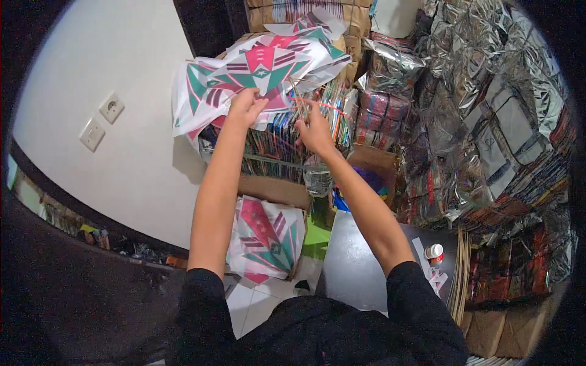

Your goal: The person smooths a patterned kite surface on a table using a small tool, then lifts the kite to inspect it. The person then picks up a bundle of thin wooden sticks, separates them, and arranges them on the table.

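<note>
White kites (pixel 261 68) of thin sheet, printed in pink, green and maroon with stars, lie overlapping across the top of a stack in front of me. My left hand (pixel 247 108) is closed at the near edge of the uppermost kite, the thumb pointing right. To the right, my right hand (pixel 315 131) has its fingers bent around thin tan sticks (pixel 298 94) at the kite's right side. A pink strip crosses near its fingertips. The exact grip of the right fingers is hard to make out.
Beneath the kites stands a dense stack of colourful folded sheets (pixel 274 143). Another printed kite pile (pixel 268 238) sits below, in a box. Foil-wrapped bundles (pixel 488 122) fill the right side. A dark table (pixel 357 256) holds a white bottle (pixel 434 252) beside a stick bundle (pixel 459 274).
</note>
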Demonstrator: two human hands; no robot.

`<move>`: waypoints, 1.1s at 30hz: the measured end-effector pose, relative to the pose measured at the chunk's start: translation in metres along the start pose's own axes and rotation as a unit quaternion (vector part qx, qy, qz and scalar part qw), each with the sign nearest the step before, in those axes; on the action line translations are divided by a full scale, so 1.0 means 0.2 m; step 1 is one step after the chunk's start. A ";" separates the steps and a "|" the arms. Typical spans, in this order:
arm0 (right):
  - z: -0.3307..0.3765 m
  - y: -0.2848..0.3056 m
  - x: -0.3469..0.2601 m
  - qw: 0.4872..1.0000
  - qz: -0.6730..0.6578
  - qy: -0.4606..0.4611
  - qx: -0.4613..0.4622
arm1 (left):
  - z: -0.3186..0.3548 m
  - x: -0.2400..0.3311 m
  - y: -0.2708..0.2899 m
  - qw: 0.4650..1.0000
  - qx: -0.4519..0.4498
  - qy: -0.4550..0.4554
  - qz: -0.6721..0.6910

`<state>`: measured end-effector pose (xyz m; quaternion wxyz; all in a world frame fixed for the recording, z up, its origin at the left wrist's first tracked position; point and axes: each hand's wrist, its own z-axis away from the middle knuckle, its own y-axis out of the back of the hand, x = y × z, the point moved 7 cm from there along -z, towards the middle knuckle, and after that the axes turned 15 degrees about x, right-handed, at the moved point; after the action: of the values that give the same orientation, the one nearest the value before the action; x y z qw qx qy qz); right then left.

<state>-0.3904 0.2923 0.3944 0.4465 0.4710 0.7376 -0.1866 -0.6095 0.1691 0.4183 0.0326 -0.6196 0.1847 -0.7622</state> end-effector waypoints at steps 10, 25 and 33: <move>0.03 0.03 0.09 0.994 0.069 0.057 0.066 | -0.29 -0.15 -0.20 0.996 -0.014 0.064 0.058; 0.19 0.18 -0.11 0.992 0.086 0.037 0.082 | -0.36 0.37 -0.14 0.987 -0.005 0.072 0.141; 0.22 0.20 -0.07 0.992 0.077 0.034 0.090 | -0.39 0.47 -0.12 0.986 0.017 0.081 0.145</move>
<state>-0.3321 0.2735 0.3889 0.3896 0.5708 0.6942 -0.2011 -0.7007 0.1846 0.5003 0.1386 -0.5218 0.2620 -0.8000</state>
